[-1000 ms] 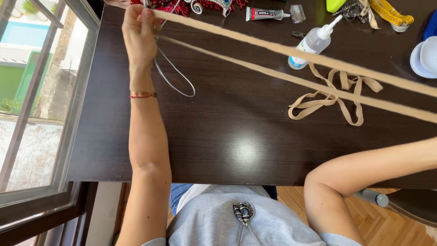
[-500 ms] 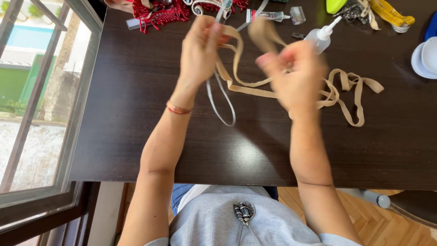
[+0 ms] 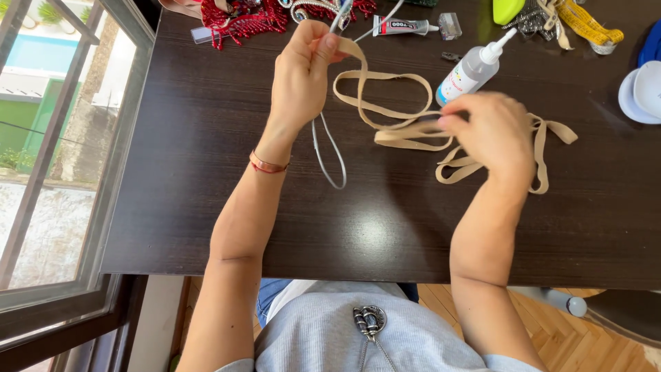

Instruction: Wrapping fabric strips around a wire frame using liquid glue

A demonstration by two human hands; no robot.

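The left hand [image 3: 303,72] pinches one end of a beige strap [image 3: 385,103] between thumb and fingers, raised above the far part of the dark table [image 3: 206,207]. The right hand [image 3: 485,131], knuckles up, is closed over the strap's bunched middle — its fingertips are hidden, so the exact grip cannot be made out. The rest of the strap loops on the table beyond and beside that hand, toward the right edge.

One grey cord loop [image 3: 329,155] shows below the left hand. Along the far edge: one clear glue bottle [image 3: 471,69], one glue tube [image 3: 403,26], a red beaded piece [image 3: 241,21] — cut off by the frame — and a yellow tape measure [image 3: 585,24].
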